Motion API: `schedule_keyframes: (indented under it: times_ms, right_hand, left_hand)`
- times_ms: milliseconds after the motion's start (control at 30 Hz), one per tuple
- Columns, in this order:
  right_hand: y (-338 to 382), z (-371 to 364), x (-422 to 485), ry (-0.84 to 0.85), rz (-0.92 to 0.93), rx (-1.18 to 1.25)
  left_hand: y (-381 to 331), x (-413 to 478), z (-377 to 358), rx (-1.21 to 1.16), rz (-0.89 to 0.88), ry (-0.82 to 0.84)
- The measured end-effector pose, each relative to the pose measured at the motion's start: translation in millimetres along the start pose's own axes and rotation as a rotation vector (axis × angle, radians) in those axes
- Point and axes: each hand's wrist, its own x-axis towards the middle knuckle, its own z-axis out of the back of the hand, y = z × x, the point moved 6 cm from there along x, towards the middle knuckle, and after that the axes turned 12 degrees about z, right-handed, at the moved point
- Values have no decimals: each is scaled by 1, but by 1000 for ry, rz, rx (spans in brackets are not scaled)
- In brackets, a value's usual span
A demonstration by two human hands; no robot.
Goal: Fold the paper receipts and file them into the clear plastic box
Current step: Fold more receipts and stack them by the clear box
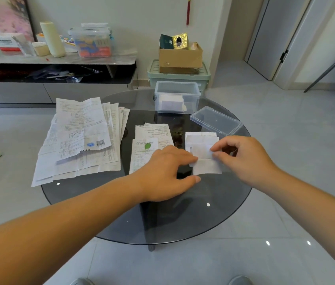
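left hand [168, 173] fingers straight, right hand [242, 159] pinching, arms outstretched

Left hand [166, 173] presses the receipt [206, 167] while right hand [242, 159] pinches its flap.

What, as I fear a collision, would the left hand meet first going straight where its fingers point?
The small white receipt, at the left hand's fingertips; beyond it, probably the right hand.

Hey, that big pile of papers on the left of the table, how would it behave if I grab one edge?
Probably floppy: the pile of papers is thin, creased sheets. It would likely slide apart, since the sheets lie fanned and loose. Its near left corner overhangs the glass table, so a push that way might drop it.
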Motion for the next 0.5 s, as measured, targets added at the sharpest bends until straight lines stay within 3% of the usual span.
schedule_keyframes:
  times_ms: [267,500]
  right_hand:
    - [18,-12,-5,76,7,89]
    - [61,-61,-33,464,306,-162]
  left_hand:
    - [14,-13,22,-313,148,53]
    - [46,-54,29,-39,221,219]
